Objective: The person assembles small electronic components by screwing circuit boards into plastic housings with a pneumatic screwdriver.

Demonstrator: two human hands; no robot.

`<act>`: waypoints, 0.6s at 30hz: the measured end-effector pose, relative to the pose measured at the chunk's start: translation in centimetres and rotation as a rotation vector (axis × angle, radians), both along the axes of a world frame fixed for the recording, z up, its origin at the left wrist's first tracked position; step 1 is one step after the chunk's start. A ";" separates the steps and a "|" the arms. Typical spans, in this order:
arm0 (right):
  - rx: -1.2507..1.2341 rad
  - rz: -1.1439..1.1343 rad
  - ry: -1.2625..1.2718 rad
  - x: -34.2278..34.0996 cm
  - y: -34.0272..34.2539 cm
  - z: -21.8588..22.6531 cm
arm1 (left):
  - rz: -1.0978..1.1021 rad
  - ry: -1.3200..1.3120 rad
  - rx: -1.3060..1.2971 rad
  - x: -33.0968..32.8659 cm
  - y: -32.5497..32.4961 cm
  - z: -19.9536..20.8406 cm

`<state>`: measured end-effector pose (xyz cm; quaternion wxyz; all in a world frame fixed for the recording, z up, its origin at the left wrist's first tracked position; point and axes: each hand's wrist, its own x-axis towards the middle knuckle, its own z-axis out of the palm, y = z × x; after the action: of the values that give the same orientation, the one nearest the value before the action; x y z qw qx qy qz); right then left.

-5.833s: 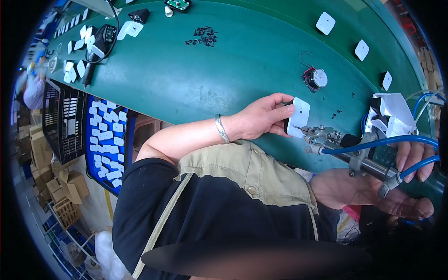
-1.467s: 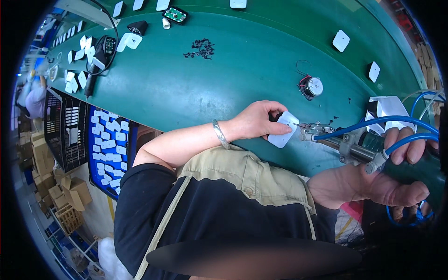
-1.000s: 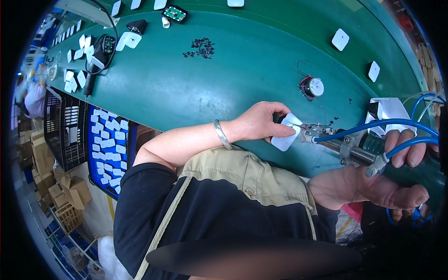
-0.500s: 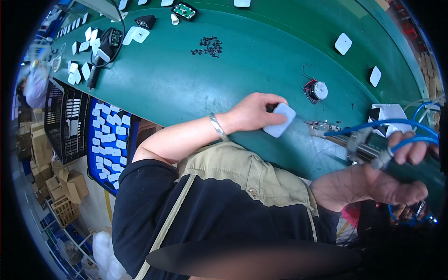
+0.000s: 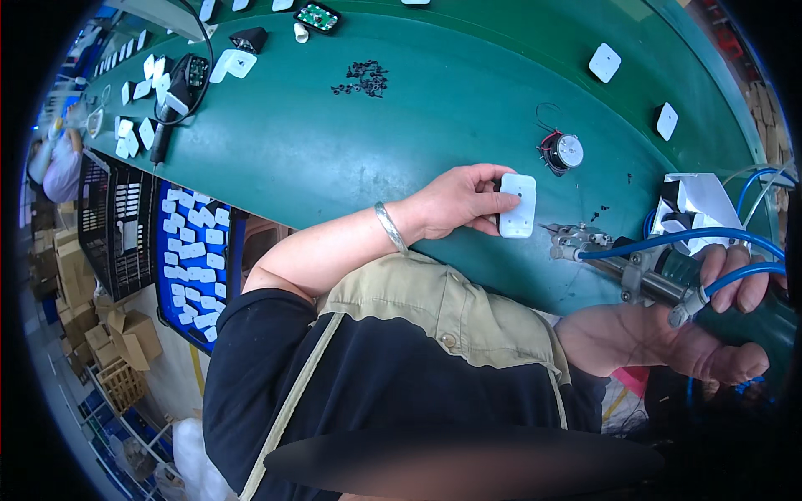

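Note:
My left hand [image 5: 464, 200], with a bracelet at its wrist, grips a white rounded-rectangle casing [image 5: 520, 219] with a dark side. The thumb rests on the white face, where small holes show. At the right, my right hand [image 5: 681, 338] curls its fingers beside a metal cylinder fixture [image 5: 656, 282] with blue hoses [image 5: 668, 239]. What lies between its fingers and thumb is dark and partly hidden. The fixture's tip is just right of the casing. A few small black screws [image 5: 597, 214] lie beyond that tip.
A round motor-like part [image 5: 570, 152] with red wires stands beyond the casing. Black screws [image 5: 363, 79] lie heaped on the green table. A power screwdriver [image 5: 163, 138] and casings are at left, above a blue crate [image 5: 188, 324]. A white box [image 5: 708, 196] stands at right.
My left hand has turned the casing more upright and brought it slightly right, its white face now toward me. The thumb has moved onto that face. My right hand has hardly moved.

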<state>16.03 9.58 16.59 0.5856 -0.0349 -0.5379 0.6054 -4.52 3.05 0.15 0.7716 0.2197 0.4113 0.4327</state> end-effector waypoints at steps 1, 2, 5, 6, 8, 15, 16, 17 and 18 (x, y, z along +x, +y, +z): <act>-0.006 0.054 0.024 -1.0 0.2 -0.8 | 0.048 0.013 -0.009 -0.5 -0.8 -0.4; 0.003 0.030 0.022 -0.8 -0.1 -0.5 | 0.017 -0.032 0.013 0.0 -0.4 -0.2; 0.095 0.046 -0.034 0.1 0.0 -0.2 | -0.031 -0.097 0.039 0.6 0.1 0.3; 0.095 0.045 -0.033 0.1 0.0 -0.1 | -0.030 -0.107 0.042 0.6 0.1 0.3; 0.018 0.065 0.025 -0.5 -0.4 0.1 | -0.020 -0.149 0.042 0.5 0.1 0.5; 0.117 0.054 0.024 -1.0 0.2 -1.1 | 0.030 -0.136 0.020 0.3 -0.1 0.1; 0.068 0.060 -0.001 -1.3 0.1 -1.2 | 0.033 -0.136 0.019 0.4 -0.2 0.1; 0.021 0.060 -0.027 -1.4 0.0 -1.2 | 0.014 -0.128 -0.008 0.5 -0.2 0.2; 0.052 0.080 -0.040 -1.4 0.2 -1.3 | -0.006 -0.118 -0.036 0.6 -0.2 0.3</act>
<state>14.62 9.73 15.28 0.5508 -0.0100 -0.5659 0.6135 -3.89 2.87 0.47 0.7996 0.1812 0.3721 0.4351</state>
